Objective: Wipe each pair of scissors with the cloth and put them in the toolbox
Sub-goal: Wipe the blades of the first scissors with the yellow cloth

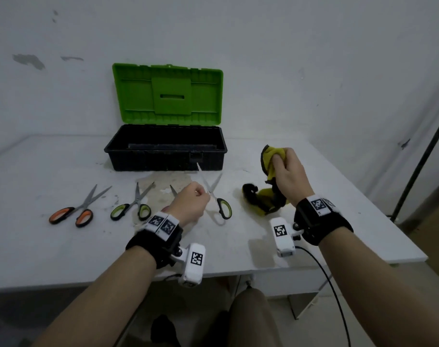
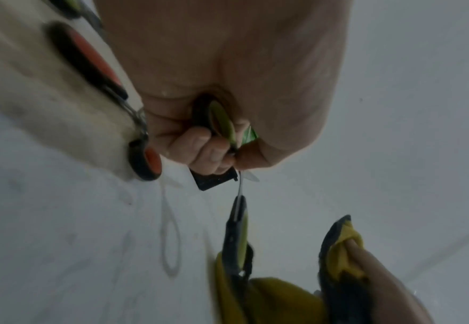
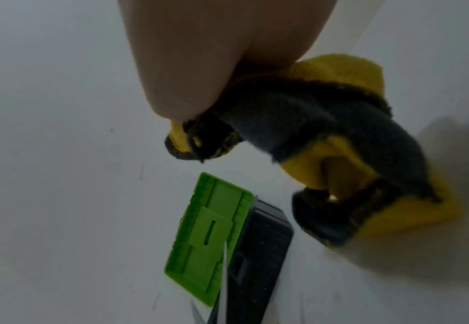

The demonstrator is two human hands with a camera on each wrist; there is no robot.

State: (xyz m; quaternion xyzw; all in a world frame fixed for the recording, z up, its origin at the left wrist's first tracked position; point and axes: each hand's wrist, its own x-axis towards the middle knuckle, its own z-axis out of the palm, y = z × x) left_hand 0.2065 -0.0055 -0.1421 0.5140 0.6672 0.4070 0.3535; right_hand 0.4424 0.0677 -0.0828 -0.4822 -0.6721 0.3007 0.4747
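Observation:
My left hand (image 1: 203, 196) pinches a pair of green-handled scissors (image 1: 224, 209) near the pivot and holds them just above the white table (image 1: 63, 246), blades spread toward the toolbox. In the left wrist view my curled fingers (image 2: 199, 144) grip one green handle while the other handle (image 2: 237, 236) hangs free. Raised to the right, my right hand (image 1: 282, 160) grips a bunched yellow and dark grey cloth (image 1: 269, 169), whose lower end trails onto the table. The open toolbox (image 1: 163, 159), black with a green lid (image 1: 168, 93), stands behind; it shows no scissors inside.
Orange-handled scissors (image 1: 70, 214) and a second green-handled pair (image 1: 133, 206) lie at the left front of the table. Another pair (image 1: 173, 190) is mostly hidden behind my left hand. A stained patch (image 1: 161, 184) marks the table before the toolbox. A black pole (image 1: 418, 166) stands at the right.

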